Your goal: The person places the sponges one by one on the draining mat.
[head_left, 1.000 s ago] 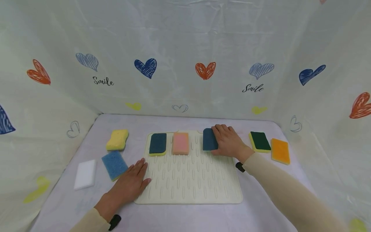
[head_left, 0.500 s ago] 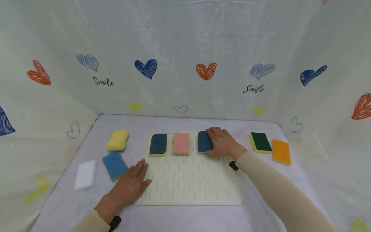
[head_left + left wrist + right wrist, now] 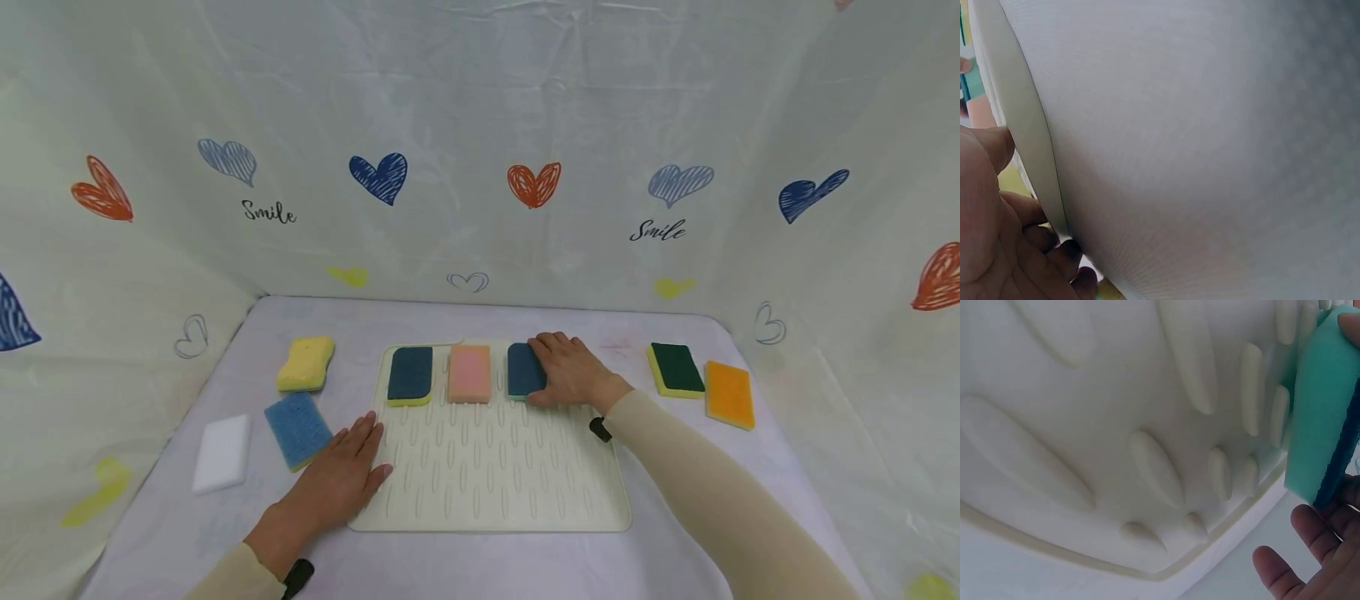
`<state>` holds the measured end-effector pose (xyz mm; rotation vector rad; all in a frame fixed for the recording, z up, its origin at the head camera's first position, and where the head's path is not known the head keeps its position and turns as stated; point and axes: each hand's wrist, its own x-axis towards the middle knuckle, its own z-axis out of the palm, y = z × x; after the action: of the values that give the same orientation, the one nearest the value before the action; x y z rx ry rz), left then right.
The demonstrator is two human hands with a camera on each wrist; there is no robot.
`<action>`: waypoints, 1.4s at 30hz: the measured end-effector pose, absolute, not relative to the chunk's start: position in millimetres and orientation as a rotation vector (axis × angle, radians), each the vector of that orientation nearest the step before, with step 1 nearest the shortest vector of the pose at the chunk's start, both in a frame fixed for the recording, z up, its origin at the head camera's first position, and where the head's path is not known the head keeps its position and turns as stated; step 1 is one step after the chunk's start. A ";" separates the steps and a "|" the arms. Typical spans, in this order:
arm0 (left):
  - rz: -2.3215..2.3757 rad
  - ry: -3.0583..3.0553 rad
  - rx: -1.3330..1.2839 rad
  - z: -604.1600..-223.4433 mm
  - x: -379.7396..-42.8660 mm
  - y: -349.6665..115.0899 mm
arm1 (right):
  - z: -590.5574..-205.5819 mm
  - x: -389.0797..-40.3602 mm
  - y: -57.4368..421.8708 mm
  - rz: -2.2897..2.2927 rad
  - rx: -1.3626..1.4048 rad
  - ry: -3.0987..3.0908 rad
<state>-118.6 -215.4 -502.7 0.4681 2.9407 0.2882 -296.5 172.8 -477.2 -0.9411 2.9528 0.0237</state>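
My right hand [image 3: 572, 372] grips a teal sponge with a dark blue scouring face [image 3: 524, 371], thumb on the near side and fingers on the far side. It sits at the back of a cream ridged mat [image 3: 495, 492]; the right wrist view shows the teal foam [image 3: 1319, 419] close against the ridges. To its left on the mat are a pink sponge [image 3: 469, 375] and a yellow sponge with a dark blue face [image 3: 410, 374]. My left hand [image 3: 333, 479] rests with extended fingers on the mat's left edge.
Left of the mat lie a wavy yellow sponge [image 3: 304, 363], a blue-topped sponge [image 3: 297, 429] and a white sponge [image 3: 221, 454]. On the right are a green-topped yellow sponge [image 3: 677, 369] and an orange sponge [image 3: 729, 394]. A printed curtain [image 3: 465, 108] surrounds the table.
My right hand has slid the teal sponge leftward along the back of the mat, nearer the pink one. The left hand has stayed in place.
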 end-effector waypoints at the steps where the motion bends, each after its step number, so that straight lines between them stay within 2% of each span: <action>1: 0.289 2.940 0.466 -502.5 -118.6 -215.3 | -477.2 -296.5 172.9 0.028 -0.941 2.954; 14: 0.292 2.985 0.524 -503.2 -117.4 -216.0 | -477.0 -296.6 170.3 0.106 -0.921 2.929; 42: 0.297 2.943 0.467 -498.4 -115.9 -213.0 | -476.2 -292.7 167.9 0.100 -0.875 2.897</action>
<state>-115.9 -213.0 -498.4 0.4671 2.9432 0.2970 -292.7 167.9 -476.2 -0.8751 2.8971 0.1001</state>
